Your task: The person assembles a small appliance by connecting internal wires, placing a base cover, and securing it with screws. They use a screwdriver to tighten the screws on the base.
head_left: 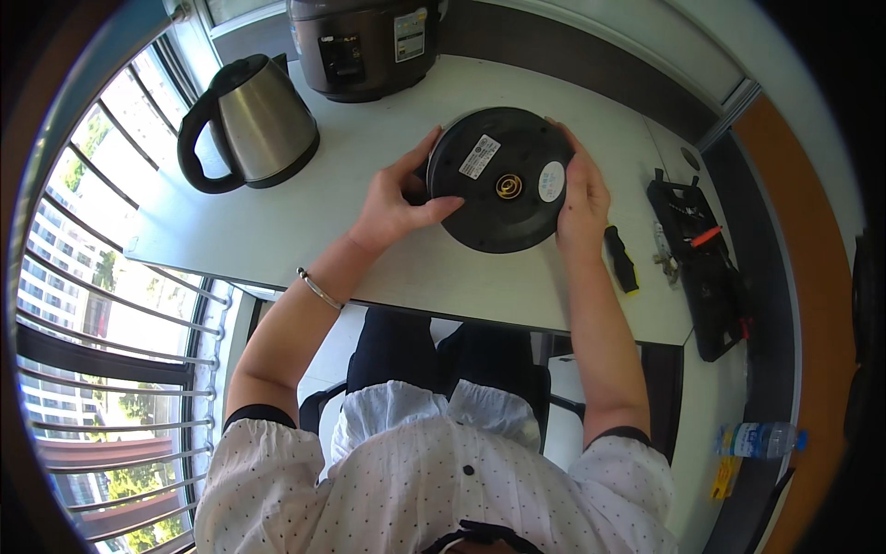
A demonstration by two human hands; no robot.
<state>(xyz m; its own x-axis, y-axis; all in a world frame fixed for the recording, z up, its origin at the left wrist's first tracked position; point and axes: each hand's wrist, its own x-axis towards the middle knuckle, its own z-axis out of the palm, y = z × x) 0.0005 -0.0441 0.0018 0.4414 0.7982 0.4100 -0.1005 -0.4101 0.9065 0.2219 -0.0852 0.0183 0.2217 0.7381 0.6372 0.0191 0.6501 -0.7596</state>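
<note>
Above the table I hold a round black appliance base (489,222), its flat underside tilted up at me. A gold-coloured ring contact (508,186) sits at its middle, with a white rectangular label and an oval sticker on the black face. My left hand (397,203) grips the left edge, thumb over the near side and fingers behind. On the opposite edge my right hand (583,203) is closed, with its fingers partly hidden. The far side of the appliance is out of sight. A yellow-and-black screwdriver handle (621,261) lies beside my right wrist.
A steel electric kettle (263,125) stands at the left, near the barred window. Behind it is a dark rice cooker (374,51). An open black tool case (711,277) with a red-handled tool (707,236) lies right, near small metal parts (664,254). Lower right is a water bottle (761,440).
</note>
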